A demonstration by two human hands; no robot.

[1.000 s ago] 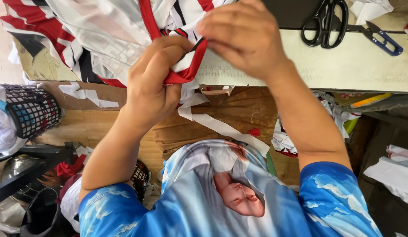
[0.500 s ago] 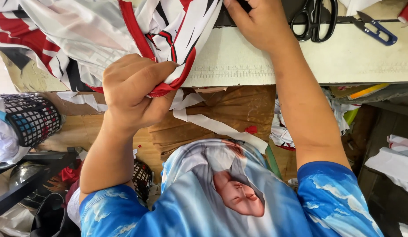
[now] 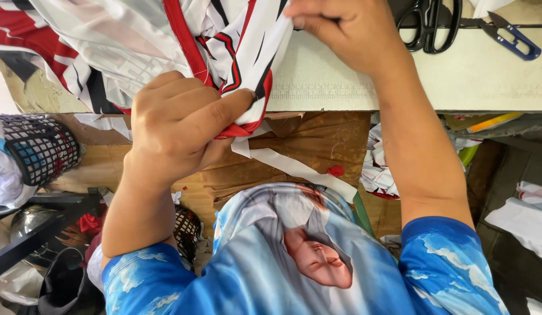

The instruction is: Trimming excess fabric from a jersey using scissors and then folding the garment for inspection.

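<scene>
A white garment with red and black stripes (image 3: 107, 46) lies bunched over the front edge of a pale worktable (image 3: 469, 76). My left hand (image 3: 177, 125) is closed around a folded corner of it with red trim, just below the table edge. My right hand (image 3: 346, 32) pinches the same cloth higher up, on the tabletop. The cloth stretches between the two hands.
Black scissors (image 3: 425, 23) and small blue snips (image 3: 516, 38) lie at the table's back right. A black mesh basket (image 3: 40, 149) stands on the floor at left. Fabric scraps and a white strip (image 3: 294, 169) litter the floor below.
My right hand has moved up and to the right, away from the left hand, drawing the cloth out. My left hand has shifted lower and left with its fold.
</scene>
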